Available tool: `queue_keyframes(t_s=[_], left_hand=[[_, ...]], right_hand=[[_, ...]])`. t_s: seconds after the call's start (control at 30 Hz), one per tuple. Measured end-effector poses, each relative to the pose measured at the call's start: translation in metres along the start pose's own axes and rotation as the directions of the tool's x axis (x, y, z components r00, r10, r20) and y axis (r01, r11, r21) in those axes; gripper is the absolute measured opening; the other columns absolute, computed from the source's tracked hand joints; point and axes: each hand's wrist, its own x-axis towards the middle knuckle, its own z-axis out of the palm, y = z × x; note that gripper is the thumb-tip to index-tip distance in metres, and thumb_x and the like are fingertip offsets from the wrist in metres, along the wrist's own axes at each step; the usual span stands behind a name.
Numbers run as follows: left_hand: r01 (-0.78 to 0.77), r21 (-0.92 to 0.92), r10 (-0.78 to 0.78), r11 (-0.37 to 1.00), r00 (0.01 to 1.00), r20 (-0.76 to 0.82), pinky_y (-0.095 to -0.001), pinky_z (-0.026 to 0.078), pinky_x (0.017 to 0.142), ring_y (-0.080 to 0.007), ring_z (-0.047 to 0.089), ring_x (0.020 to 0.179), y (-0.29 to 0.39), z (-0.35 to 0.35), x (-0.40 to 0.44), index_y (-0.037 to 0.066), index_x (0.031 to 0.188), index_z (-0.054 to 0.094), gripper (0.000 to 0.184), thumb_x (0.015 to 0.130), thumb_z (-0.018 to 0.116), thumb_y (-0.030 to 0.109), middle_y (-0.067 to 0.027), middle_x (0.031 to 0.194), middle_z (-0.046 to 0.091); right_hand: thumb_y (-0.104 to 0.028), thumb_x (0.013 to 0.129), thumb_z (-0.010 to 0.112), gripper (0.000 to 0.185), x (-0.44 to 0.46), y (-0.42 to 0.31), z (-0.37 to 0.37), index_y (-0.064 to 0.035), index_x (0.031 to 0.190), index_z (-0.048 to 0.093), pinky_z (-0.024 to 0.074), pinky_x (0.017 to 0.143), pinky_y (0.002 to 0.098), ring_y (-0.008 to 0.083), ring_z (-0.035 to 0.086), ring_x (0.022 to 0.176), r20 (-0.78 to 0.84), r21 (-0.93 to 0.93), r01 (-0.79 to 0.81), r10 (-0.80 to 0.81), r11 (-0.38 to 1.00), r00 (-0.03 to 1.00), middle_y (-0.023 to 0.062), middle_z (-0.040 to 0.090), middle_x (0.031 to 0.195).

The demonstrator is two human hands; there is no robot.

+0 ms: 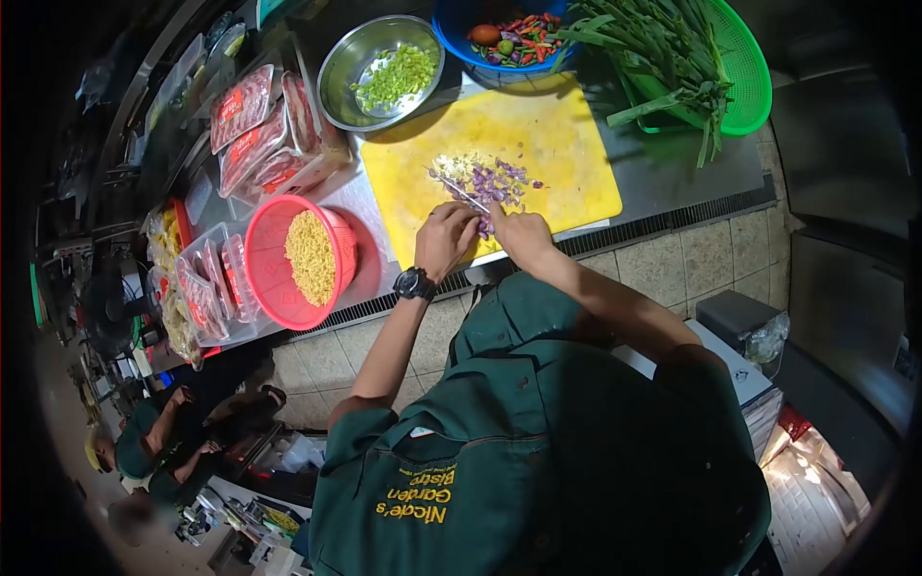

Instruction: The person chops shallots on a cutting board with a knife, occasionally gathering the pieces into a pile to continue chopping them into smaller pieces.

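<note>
My right hand (pixel 523 237) grips a knife (pixel 463 194), its blade slanting up and left over the yellow cutting board (pixel 567 182). Close beside it, my left hand (pixel 446 238), with a black watch on the wrist, has its fingers curled down at the board's near edge. Purple red onion (pixel 485 228) shows at those fingertips, partly hidden by the hands. Chopped red onion pieces (pixel 499 180) lie scattered just beyond the blade. Next to them is a small heap of pale minced bits (pixel 455 166) that look like garlic.
Behind the board stand a steel bowl (pixel 328 82) of chopped greens, a blue bowl (pixel 447 36) of chilies and a green basket (pixel 754 86) with long leaves. At left are a red basket (pixel 264 254) of yellow grains and packed meat (pixel 252 144). Two people (pixel 144 437) are at lower left.
</note>
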Motion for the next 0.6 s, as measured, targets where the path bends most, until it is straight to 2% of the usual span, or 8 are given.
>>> queue_keyframes(t_s=[0.03,0.1,0.13,0.23,0.37,0.4,0.5,0.6], left_hand=[[0.005,-0.001,-0.005,1.0,1.0,-0.003,-0.0392,0.057,0.085,-0.0316,0.07,0.097,-0.001,0.001,-0.004,0.009,0.107,0.076,0.019,0.093,0.071,0.021,-0.0109,0.103,0.072],[0.115,0.001,-0.114,0.993,0.987,-0.112,-0.0405,0.056,0.089,-0.0329,0.067,0.104,0.002,0.003,-0.018,0.01,0.11,0.075,0.024,0.091,0.075,0.024,-0.0131,0.111,0.069],[0.172,0.002,-0.171,0.985,0.979,-0.11,-0.0419,0.055,0.093,-0.0338,0.064,0.11,0.005,0.002,-0.022,0.01,0.115,0.074,0.031,0.088,0.079,0.026,-0.0146,0.117,0.066],[0.208,-0.036,-0.21,0.977,0.976,-0.061,-0.0429,0.054,0.094,-0.0344,0.063,0.112,0.008,0.004,-0.03,0.011,0.118,0.072,0.037,0.085,0.081,0.026,-0.0158,0.118,0.065],[0.192,-0.065,-0.197,0.979,0.977,-0.081,-0.0416,0.056,0.089,-0.0332,0.067,0.105,-0.004,0.02,-0.034,0.01,0.11,0.076,0.025,0.089,0.077,0.024,-0.0128,0.111,0.07],[0.173,-0.111,-0.186,0.979,0.975,-0.118,-0.0395,0.056,0.087,-0.0329,0.07,0.095,-0.001,0.019,-0.03,0.006,0.108,0.076,0.022,0.089,0.077,0.018,-0.0143,0.102,0.072],[0.16,-0.142,-0.177,0.977,0.977,-0.117,-0.0392,0.057,0.084,-0.0333,0.07,0.093,-0.004,0.016,-0.024,0.007,0.109,0.076,0.021,0.09,0.075,0.017,-0.0145,0.105,0.073],[0.164,-0.134,-0.183,0.977,0.972,-0.145,-0.0398,0.056,0.086,-0.0331,0.069,0.097,0.002,0.013,-0.025,0.008,0.108,0.076,0.021,0.091,0.074,0.019,-0.0127,0.106,0.072]], right_hand=[[-0.016,0.095,0.06,0.033,0.003,0.001,0.006,-0.003,0.124,0.052,0.0563,0.058,0.0389,0.0287,0.075,0.071,-0.057,0.01,0.026,-0.026,1.0,0.998,0.0117,0.073,0.076],[-0.016,0.094,0.06,0.033,0.005,0.002,0.01,-0.003,0.123,0.053,0.056,0.058,0.0392,0.0289,0.074,0.07,-0.006,0.014,0.029,-0.029,0.999,1.0,0.0117,0.073,0.075],[-0.015,0.093,0.06,0.032,0.008,0.003,0.005,-0.003,0.123,0.053,0.0557,0.057,0.0395,0.0292,0.074,0.069,0.026,0.009,0.022,-0.023,1.0,0.999,0.0118,0.073,0.074],[-0.014,0.093,0.06,0.033,0.004,0.006,-0.006,-0.0059,0.124,0.053,0.0581,0.059,0.0395,0.0275,0.076,0.074,0.061,-0.105,0.038,-0.032,0.994,0.998,0.0118,0.076,0.081],[-0.013,0.093,0.06,0.034,-0.009,0.017,-0.012,-0.0058,0.125,0.053,0.0584,0.063,0.0393,0.0282,0.076,0.074,-0.04,-0.085,0.07,-0.073,0.994,0.996,0.0117,0.075,0.078],[-0.013,0.093,0.06,0.035,-0.008,0.018,-0.003,-0.0054,0.126,0.053,0.0583,0.064,0.0395,0.0285,0.075,0.073,-0.053,-0.072,0.03,-0.033,0.997,0.998,0.0117,0.074,0.078],[-0.012,0.093,0.058,0.035,0.0,0.018,0.011,-0.0044,0.127,0.053,0.0577,0.064,0.0405,0.0292,0.075,0.074,-0.083,-0.004,0.008,-0.008,1.0,0.996,0.0125,0.074,0.078],[-0.023,0.093,0.063,0.039,0.01,0.014,0.016,-0.0018,0.124,0.051,0.0556,0.063,0.0472,0.0347,0.072,0.071,-0.076,0.003,-0.018,0.018,1.0,0.997,0.0158,0.071,0.074]])
